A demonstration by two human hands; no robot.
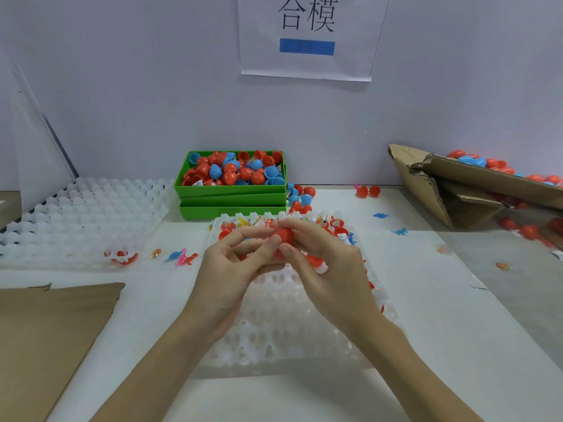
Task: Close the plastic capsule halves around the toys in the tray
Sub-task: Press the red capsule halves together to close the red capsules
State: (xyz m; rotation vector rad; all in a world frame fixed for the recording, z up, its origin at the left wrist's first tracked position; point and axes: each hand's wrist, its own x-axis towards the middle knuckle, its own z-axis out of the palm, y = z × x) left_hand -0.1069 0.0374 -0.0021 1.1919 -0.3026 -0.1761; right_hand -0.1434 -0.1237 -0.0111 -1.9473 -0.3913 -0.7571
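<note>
White sheeting covers the table (426, 300), and a pale wall behind carries a printed paper sign (306, 38). Over the white dimpled tray (274, 336) both hands meet. The left hand (231, 269) and the right hand (329, 263) each curl their fingers round a red capsule (285, 236), pinching it between thumbs and fingertips just above the tray's far rows, where more red halves and small toys (335, 229) sit in the pockets.

Whether the two halves are fully seated I cannot tell; the fingers hide the seam. If they meet crooked, the squeeze could leave a gap or pop the shell out of the grip. A toy limb or wrapper caught at the seam would probably stop it closing.

Beyond the tray stands a green bin (233, 190) heaped with red and blue halves, with an empty-pocketed spare tray (82, 214) to its left. Loose toy dinosaurs (182, 257) lie near that. Torn cardboard boxes (457, 190) hold finished capsules at right. Nothing blocks the hands.
</note>
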